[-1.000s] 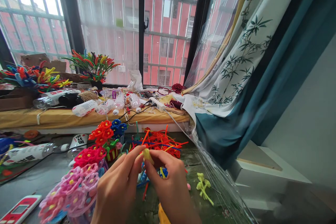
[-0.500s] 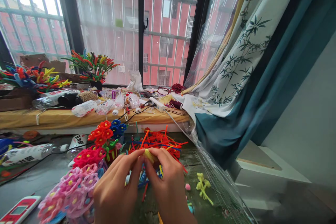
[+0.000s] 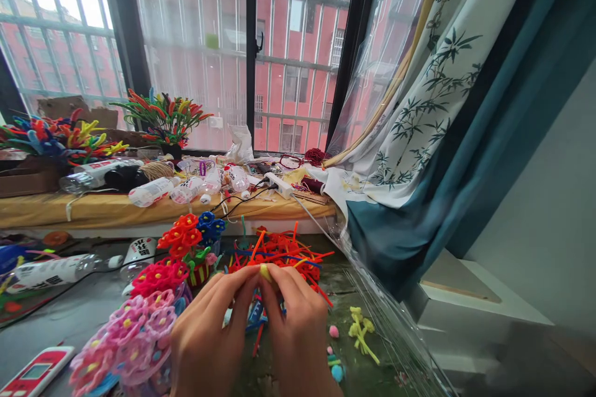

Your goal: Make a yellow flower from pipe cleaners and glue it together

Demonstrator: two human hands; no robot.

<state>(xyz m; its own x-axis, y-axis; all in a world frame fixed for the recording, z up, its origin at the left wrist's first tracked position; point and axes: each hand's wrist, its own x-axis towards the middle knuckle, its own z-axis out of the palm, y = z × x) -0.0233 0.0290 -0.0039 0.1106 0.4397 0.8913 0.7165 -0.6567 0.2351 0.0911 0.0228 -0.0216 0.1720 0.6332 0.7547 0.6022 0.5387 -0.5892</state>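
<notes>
Both of my hands meet above the dark tabletop, fingertips close together. My left hand (image 3: 218,316) and my right hand (image 3: 295,310) pinch a small yellow pipe cleaner (image 3: 265,272) between thumbs and forefingers; most of it is hidden by the fingers. Behind them lies a heap of red and orange pipe cleaners (image 3: 279,248). To the right rests a yellow-green pipe-cleaner piece (image 3: 359,332) with several curled ends. A pink pompom (image 3: 333,330) and a blue pompom (image 3: 337,373) sit beside my right hand.
Pink pipe-cleaner flowers (image 3: 125,341) and red flowers (image 3: 180,234) stand close on the left. A red-and-white device (image 3: 37,372) lies at the lower left. Plastic bottles (image 3: 151,191) and a power strip (image 3: 279,185) lie on the sill. Thin wires (image 3: 386,316) run along the right edge.
The fingers have closed further over the yellow pipe cleaner, so less of it shows. My right hand has shifted slightly, uncovering the blue pompom.
</notes>
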